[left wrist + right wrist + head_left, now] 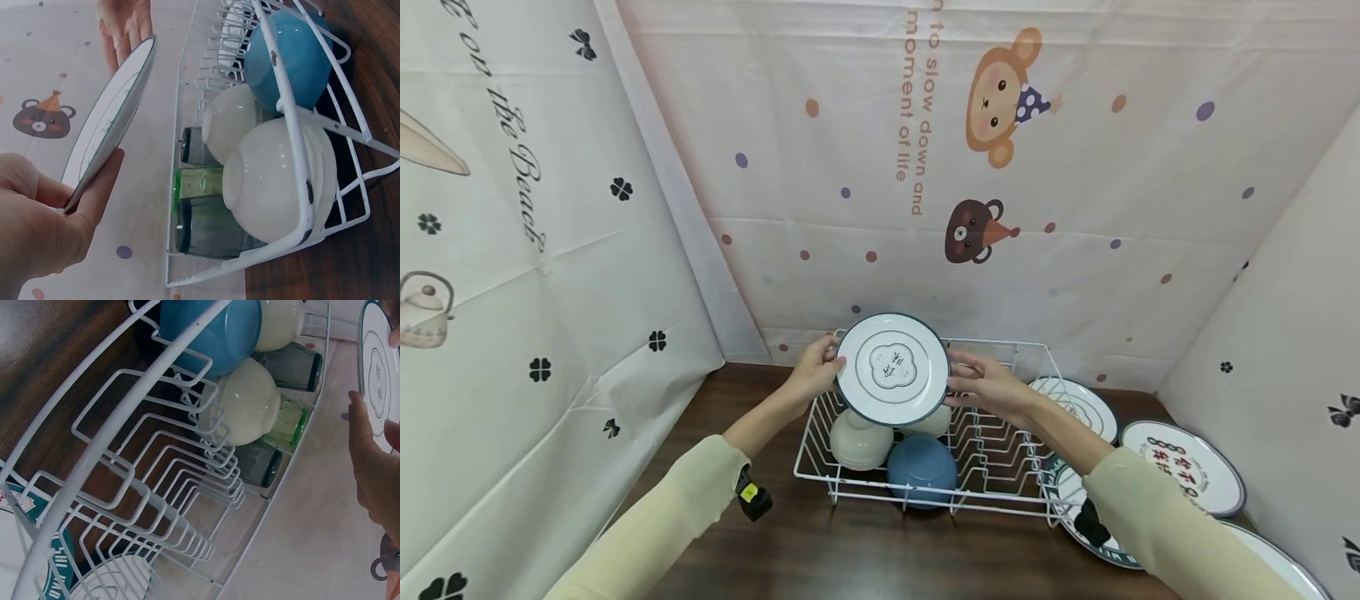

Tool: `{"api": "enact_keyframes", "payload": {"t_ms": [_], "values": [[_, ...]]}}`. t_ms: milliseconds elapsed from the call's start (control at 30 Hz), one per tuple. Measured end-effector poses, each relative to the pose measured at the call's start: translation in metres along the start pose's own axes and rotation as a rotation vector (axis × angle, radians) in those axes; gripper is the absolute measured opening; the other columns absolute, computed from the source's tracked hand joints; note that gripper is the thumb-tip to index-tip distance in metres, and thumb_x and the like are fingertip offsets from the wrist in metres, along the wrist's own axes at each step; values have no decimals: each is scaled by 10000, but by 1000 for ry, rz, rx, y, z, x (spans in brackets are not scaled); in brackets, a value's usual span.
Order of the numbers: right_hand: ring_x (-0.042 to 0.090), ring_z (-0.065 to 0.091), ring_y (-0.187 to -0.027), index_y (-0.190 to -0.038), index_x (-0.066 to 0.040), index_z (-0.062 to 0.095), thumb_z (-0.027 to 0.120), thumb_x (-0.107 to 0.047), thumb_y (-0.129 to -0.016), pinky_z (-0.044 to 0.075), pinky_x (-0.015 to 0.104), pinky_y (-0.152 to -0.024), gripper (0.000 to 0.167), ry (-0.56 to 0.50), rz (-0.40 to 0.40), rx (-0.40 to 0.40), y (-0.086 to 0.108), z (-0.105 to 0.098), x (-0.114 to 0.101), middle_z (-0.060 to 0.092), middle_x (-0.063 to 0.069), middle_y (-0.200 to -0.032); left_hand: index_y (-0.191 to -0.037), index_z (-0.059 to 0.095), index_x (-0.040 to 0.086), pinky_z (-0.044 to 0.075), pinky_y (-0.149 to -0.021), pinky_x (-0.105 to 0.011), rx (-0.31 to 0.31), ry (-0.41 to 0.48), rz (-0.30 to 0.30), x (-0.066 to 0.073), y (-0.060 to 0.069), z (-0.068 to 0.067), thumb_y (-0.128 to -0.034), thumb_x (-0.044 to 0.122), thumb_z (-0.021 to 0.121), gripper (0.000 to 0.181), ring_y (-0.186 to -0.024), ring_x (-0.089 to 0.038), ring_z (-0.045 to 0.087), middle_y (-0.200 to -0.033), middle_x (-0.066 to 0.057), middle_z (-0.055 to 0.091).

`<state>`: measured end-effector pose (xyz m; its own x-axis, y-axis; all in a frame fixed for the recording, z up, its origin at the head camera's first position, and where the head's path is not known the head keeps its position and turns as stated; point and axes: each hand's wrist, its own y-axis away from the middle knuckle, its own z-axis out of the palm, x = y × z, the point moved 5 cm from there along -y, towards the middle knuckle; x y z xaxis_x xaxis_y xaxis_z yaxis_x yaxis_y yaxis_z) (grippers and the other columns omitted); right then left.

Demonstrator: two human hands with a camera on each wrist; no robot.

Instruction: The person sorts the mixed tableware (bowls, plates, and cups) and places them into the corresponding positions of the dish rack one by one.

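A white plate (pixel 892 369) with a dark rim and a printed centre is held up above the rack's back left part, its face toward the head camera. My left hand (pixel 814 372) pinches its left edge, the thumb in front. At the opposite edge, my right hand (pixel 992 387) holds the plate (pixel 378 378) between thumb and fingers. The left wrist view shows the plate (pixel 112 112) tilted beside the rack, clear of its wires. Below it in the rack are white bowls (pixel 859 440) and a blue bowl (pixel 922 468).
The white wire rack (pixel 1000 510) stands on a brown table (pixel 820 542) against a printed cloth. Its slots run to the right of the bowls. Dark glasses (pixel 209 228) and a green glass (pixel 199 182) lie along its back. More plates (pixel 1187 467) lie at the right.
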<state>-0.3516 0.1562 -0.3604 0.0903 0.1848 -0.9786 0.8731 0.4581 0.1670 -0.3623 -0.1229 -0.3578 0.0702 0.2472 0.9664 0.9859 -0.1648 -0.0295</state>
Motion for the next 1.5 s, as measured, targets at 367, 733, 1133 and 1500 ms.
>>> {"api": "enact_keyframes", "payload": {"t_ms": [367, 733, 1133, 1500], "values": [[191, 736, -974, -1661, -156, 36, 502, -5, -1044, 611, 337, -864, 788, -122, -48, -98, 7, 0, 4, 625, 250, -1300, -1463, 448, 13, 571, -705, -297, -41, -48, 55, 2, -3, 15, -1062, 57, 428, 404, -846, -159, 644, -1276, -253, 651], [153, 733, -843, -1657, -125, 90, 500, 10, -1034, 622, 318, -781, 757, -63, -47, 41, 7, -9, 4, 683, 121, -1154, -1491, 435, 34, 609, -775, -358, -52, -64, 51, 3, -10, 20, -1019, 48, 486, 475, -993, -275, 677, -1374, -253, 599], [100, 708, -780, -1651, -112, 139, 494, -1, -1043, 620, 319, -759, 712, 11, -79, 283, 2, -30, -5, 620, 291, -1270, -1364, 528, -64, 532, -961, -559, 32, -428, 357, -19, -38, -18, -1128, 245, 325, 438, -1138, -448, 646, -1257, -297, 641], [97, 708, -787, -1639, -112, 210, 480, 16, -1044, 625, 351, -778, 666, 61, -71, 364, 5, -43, 7, 544, 350, -1390, -1412, 345, -230, 385, -1063, -679, -74, -677, 255, -82, -46, -23, -1058, 63, 388, 461, -1299, -607, 434, -1355, -460, 451]]}}
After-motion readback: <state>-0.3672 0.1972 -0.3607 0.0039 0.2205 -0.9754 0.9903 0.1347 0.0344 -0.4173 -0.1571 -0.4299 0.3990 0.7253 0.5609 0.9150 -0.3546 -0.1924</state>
